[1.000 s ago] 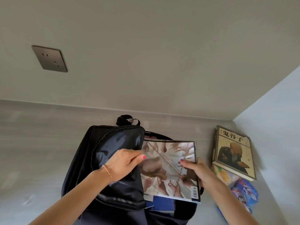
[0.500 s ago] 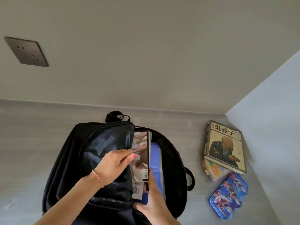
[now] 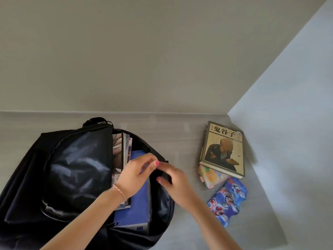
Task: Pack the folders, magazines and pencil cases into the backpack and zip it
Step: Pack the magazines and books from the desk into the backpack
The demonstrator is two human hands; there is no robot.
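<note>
The black backpack (image 3: 75, 170) lies on the grey table (image 3: 180, 134) with its main compartment open. Magazines (image 3: 118, 150) stand on edge inside, against the left of the opening, and a blue folder (image 3: 137, 208) lies beside them. My left hand (image 3: 135, 175) reaches across the opening, and its fingertips pinch the right rim of the bag. My right hand (image 3: 174, 183), blurred, grips the same rim from outside. To the right of the bag lie a pastel pencil case (image 3: 210, 175) and a blue printed pencil case (image 3: 227, 199).
A thick book (image 3: 223, 148) with a seated figure on its cover lies at the back right, partly on the pastel pencil case. Walls close off the table at the back and on the right (image 3: 288, 123).
The magazine that my right hand held over the bag now stands inside it. My left hand has let go of the front flap, and both hands have moved to the right rim.
</note>
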